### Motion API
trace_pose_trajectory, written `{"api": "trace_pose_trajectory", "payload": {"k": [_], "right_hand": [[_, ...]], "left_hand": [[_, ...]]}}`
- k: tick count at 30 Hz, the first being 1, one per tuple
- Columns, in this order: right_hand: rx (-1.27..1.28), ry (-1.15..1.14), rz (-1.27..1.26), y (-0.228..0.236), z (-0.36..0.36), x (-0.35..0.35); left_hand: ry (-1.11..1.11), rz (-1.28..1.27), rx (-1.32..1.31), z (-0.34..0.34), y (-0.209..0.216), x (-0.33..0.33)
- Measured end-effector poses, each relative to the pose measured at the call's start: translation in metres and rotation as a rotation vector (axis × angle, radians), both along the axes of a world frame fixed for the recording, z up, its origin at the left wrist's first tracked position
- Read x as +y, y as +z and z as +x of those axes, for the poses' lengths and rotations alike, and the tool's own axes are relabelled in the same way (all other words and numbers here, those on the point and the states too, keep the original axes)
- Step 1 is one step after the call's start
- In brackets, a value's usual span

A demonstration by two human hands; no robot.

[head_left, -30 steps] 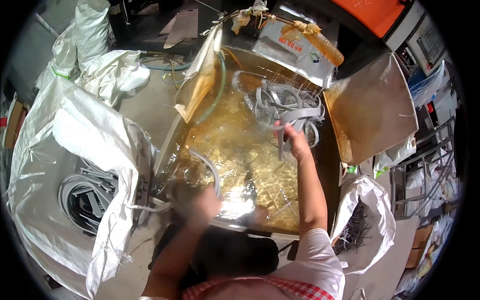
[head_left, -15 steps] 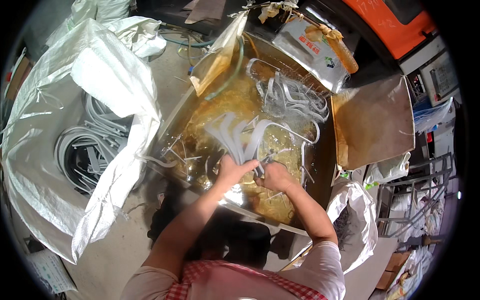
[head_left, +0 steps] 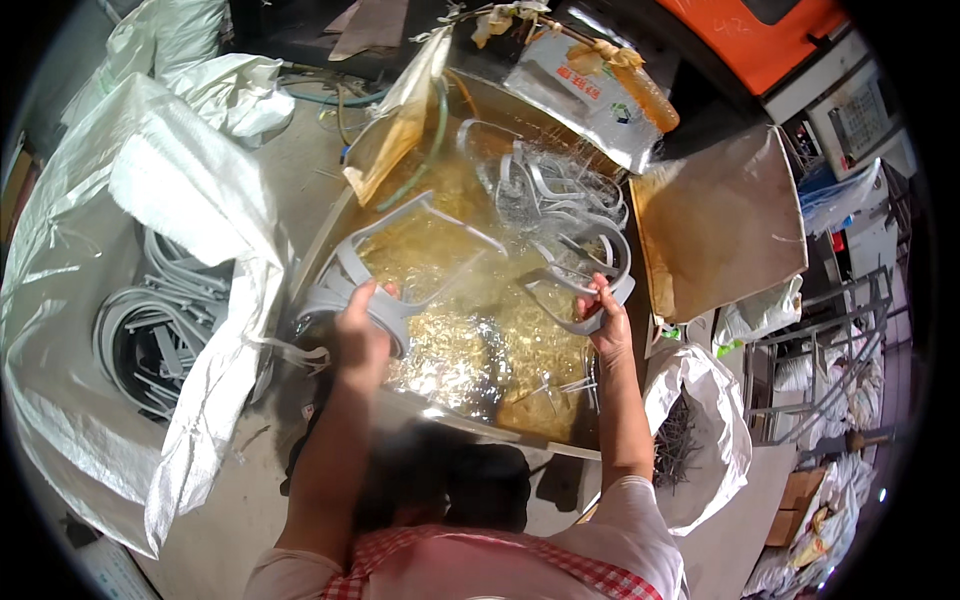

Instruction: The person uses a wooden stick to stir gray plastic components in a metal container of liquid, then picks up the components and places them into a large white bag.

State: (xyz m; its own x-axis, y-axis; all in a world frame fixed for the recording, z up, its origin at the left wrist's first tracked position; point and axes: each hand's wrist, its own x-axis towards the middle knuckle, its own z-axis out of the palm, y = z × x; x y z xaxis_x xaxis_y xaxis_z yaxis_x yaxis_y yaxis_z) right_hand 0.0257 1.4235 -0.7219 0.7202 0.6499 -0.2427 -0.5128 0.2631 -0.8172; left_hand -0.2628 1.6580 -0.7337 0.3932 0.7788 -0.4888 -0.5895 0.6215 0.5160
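Observation:
My left hand [head_left: 362, 335], partly blurred, is closed around a bunch of grey curved plastic frames [head_left: 350, 265] above the left side of a tank. The tank [head_left: 480, 428] holds shallow yellowish water. Over its right side, my right hand [head_left: 605, 315] grips another grey looped plastic frame [head_left: 622, 262], apart from the left bunch. Beyond the right hand, a heap of similar grey pieces [head_left: 550, 190] lies in the water, with liquid splashing over it. A few thin sticks [head_left: 560, 388] float near the front right of the tank.
At left stands a large open white woven sack [head_left: 200, 180] with grey curved strips [head_left: 165, 330] inside. To the right is a smaller white sack [head_left: 715, 440] of thin dark sticks. A brown-stained board [head_left: 720, 225] edges the tank; a hose [head_left: 441, 130] enters from behind.
My hands were together over the tank's middle with grey pieces between them. Now they are wide apart, left hand moved left, right hand moved right and farther up, each with pieces.

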Motion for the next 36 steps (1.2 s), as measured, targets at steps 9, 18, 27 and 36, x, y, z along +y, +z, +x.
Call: {"api": "trace_pose_trajectory", "payload": {"k": [9, 18, 27, 36], "right_hand": [[-0.476, 0.473, -0.451, 0.047, -0.064, 0.037], [-0.975, 0.692, -0.656, 0.044, -0.119, 0.072], [-1.248, -0.436, -1.224, -0.05, 0.03, -0.043], [-2.243, 0.477, -0.968, 0.056, -0.084, 0.06]], "left_hand": [[-0.426, -0.03, -0.289, 0.018, 0.018, -0.026], [-0.545, 0.008, -0.101, 0.021, 0.006, -0.047], [-0.228, -0.105, -0.386, 0.003, 0.019, -0.011], [-0.555, 0.293, -0.034, 0.021, 0.005, -0.029]]}}
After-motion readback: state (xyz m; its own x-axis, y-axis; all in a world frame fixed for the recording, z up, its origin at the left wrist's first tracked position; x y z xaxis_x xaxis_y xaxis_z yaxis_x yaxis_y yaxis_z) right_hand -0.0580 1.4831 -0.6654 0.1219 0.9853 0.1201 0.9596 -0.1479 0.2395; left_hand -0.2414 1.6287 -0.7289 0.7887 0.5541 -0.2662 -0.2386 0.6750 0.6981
